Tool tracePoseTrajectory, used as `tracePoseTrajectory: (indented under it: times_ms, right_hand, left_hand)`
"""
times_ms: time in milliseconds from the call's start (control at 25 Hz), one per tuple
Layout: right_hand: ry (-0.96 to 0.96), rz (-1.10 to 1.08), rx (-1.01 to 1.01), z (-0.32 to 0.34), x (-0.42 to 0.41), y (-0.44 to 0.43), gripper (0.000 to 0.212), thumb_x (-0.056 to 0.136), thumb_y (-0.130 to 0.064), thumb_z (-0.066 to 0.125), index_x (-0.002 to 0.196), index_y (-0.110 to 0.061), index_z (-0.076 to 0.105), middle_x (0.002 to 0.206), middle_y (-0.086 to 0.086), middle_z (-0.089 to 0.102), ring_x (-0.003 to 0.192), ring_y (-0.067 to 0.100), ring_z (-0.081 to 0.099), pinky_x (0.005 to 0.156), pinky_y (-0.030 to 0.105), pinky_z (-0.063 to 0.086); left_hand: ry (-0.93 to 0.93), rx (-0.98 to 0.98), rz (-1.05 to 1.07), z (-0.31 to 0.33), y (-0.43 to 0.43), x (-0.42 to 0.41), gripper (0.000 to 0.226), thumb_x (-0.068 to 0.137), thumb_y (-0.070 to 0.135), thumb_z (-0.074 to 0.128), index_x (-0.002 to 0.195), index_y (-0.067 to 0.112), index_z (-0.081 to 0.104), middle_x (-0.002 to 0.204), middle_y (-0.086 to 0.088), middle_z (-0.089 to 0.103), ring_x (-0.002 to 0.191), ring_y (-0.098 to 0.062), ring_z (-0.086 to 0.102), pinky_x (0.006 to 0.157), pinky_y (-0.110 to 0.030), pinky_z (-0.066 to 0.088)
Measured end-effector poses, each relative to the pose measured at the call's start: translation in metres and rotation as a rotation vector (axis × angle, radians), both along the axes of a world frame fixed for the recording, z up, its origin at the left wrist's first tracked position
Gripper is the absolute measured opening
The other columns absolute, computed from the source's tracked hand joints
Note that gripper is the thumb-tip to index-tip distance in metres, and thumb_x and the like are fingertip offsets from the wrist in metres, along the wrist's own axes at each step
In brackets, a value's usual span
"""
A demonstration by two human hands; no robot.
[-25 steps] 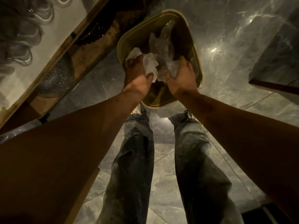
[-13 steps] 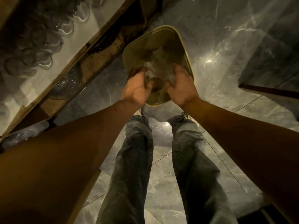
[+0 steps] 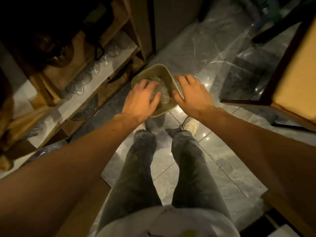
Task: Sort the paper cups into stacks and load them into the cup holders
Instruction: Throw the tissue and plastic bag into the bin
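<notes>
Left hand (image 3: 142, 98): palm down, fingers spread, laid over crumpled clear plastic (image 3: 162, 90) inside the bin; whether it presses or grips the plastic cannot be told.
Right hand (image 3: 191, 94): palm down, fingers spread and loose, nothing held, hovering over the bin's right rim.
Bin (image 3: 168, 72): olive-green, square with rounded corners, standing on the floor directly beneath both hands; crumpled plastic fills its middle. No label or writing legible on it.
Paper cups: none identifiable in this view; no cup holders identifiable either.
Floor (image 3: 213, 53): glossy grey marble-pattern tiles with bright light reflections, beyond and below the hands.
Legs (image 3: 136, 168): dark washed jeans, pale shoes (image 3: 189, 125) just nearer than the bin.
Shelf unit (image 3: 106, 62): wooden, left of the left hand; rows of clear glassware (image 3: 89, 72) on a pale shelf surface.
Wooden furniture with tan panel (image 3: 294, 79): far right of the right hand.
No brands or text readable anywhere; lighting dim.
</notes>
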State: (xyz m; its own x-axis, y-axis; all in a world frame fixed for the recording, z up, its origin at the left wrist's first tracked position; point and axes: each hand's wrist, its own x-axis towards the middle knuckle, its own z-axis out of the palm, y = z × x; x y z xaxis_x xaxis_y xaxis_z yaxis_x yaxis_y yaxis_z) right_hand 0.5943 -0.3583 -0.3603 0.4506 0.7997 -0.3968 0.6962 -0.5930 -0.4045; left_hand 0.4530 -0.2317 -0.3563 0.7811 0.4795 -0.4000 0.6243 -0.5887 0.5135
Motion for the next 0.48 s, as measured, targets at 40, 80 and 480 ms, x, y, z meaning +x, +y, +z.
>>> tracePoseTrajectory:
  times_ms: [40,80,480]
  right_hand:
    - [-0.013,-0.024,0.019,0.021,0.004,-0.003,0.049,0.099,-0.036,0.045,0.143,-0.015,0.041,0.139,0.013,0.049,0.122,0.035,0.048,0.099,0.047,0.041]
    - [-0.029,-0.050,0.037,0.042,0.007,-0.006,0.050,0.099,-0.037,0.044,0.144,-0.015,0.040,0.140,0.012,0.048,0.123,0.035,0.048,0.100,0.047,0.041]
    - [-0.305,-0.526,0.276,0.264,0.043,-0.065,0.054,0.100,-0.038,0.047,0.147,-0.013,0.040,0.143,0.011,0.046,0.131,0.030,0.044,0.107,0.044,0.037]
  left_hand:
    - [-0.029,0.019,-0.035,0.021,0.001,0.004,0.039,0.100,0.036,0.048,0.133,0.018,0.053,0.132,-0.009,0.053,0.120,-0.031,0.051,0.098,-0.046,0.044]
    - [-0.058,0.036,-0.065,0.042,0.002,0.008,0.039,0.100,0.036,0.048,0.133,0.018,0.054,0.132,-0.010,0.053,0.120,-0.031,0.051,0.099,-0.046,0.043]
    - [-0.408,0.083,-0.333,0.253,-0.004,0.101,0.041,0.101,0.035,0.048,0.136,0.013,0.054,0.134,-0.008,0.055,0.123,-0.027,0.051,0.105,-0.038,0.038]
